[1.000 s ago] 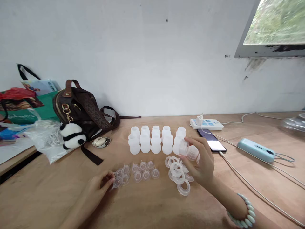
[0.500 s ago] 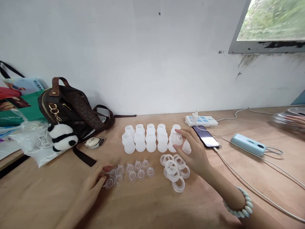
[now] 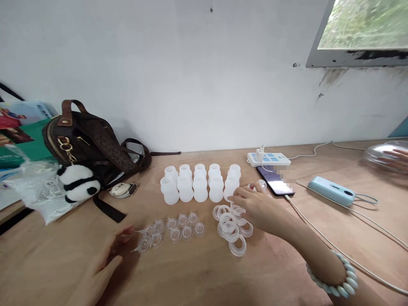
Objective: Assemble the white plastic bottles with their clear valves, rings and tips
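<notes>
My left hand (image 3: 110, 259) rests on the table with its thumb and fingers apart and nothing between them. Just right of it lie several small clear domed parts with thin tips (image 3: 157, 239), touching one another. My right hand (image 3: 256, 208) reaches over the upper edge of a pile of translucent rings (image 3: 237, 246). Its fingers are bent and spread, fingertips at the topmost rings; no held part shows, though the palm side is hidden. Behind that hand a clear cap (image 3: 262, 184) is partly covered. Two rows of white bottles (image 3: 200, 189) stand upright beyond, open at the top.
A phone (image 3: 276, 180), a power strip (image 3: 269, 159) and a blue power bank (image 3: 331, 191) with cables lie to the right. At left are a dark backpack (image 3: 86, 140), a panda charm (image 3: 79, 182) and a watch (image 3: 123, 190). Another person's hand (image 3: 397, 159) touches clear plastic at far right.
My right hand has come down from beside the bottles to the rings, and the clear cap it held no longer shows in its fingers. My left hand has drawn back from the domed parts.
</notes>
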Tool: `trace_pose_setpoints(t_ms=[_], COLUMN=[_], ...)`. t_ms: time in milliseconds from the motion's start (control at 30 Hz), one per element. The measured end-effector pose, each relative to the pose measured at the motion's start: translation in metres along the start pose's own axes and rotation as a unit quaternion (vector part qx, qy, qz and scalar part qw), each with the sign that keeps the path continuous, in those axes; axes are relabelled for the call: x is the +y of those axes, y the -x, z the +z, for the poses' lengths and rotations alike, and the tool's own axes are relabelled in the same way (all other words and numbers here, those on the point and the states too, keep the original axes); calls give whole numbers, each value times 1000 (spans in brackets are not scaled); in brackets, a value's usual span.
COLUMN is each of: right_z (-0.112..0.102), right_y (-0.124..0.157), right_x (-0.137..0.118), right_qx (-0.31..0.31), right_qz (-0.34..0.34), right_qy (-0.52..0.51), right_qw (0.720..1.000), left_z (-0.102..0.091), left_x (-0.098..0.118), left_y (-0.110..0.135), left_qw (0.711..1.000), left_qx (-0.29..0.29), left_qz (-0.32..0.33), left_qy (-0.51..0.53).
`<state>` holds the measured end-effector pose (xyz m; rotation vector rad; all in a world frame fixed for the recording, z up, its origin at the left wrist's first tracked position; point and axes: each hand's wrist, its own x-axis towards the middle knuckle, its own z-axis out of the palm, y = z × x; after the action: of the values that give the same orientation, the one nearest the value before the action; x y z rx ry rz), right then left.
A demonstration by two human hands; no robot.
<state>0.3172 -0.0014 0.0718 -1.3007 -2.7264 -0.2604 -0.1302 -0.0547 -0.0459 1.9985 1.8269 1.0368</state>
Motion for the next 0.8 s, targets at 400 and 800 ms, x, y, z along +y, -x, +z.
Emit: trace_pose_setpoints(t_ms=[400, 800], right_z=[-5, -2], right_y=[1, 0], right_x=[3, 5], right_qx=[10, 116], right_qz=[12, 18], right_qy=[-77, -99], right_qw=[997, 988], left_z=[20, 25], left_x=[39, 31], left_y=[20, -1], left_qw=[993, 993], left_qx=[-66, -36], left_qz=[15, 47], left_qy=[-92, -106])
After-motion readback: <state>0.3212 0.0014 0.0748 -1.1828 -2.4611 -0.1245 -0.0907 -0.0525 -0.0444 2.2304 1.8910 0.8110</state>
